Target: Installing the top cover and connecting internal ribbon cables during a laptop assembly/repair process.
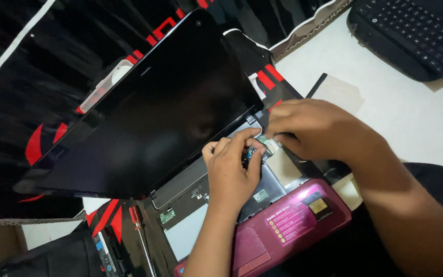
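Both hands, left hand, right hand, pinch connector beside laptop screen edge.

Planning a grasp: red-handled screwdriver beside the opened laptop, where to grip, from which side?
Grip the screwdriver by its red handle, the thicker end that points toward the lid. Come from above: it lies flat, with the laptop base close on one side. The left hand and right hand are busy inside.

A single head-worn camera looks steeply down, close over the opened laptop and floor.
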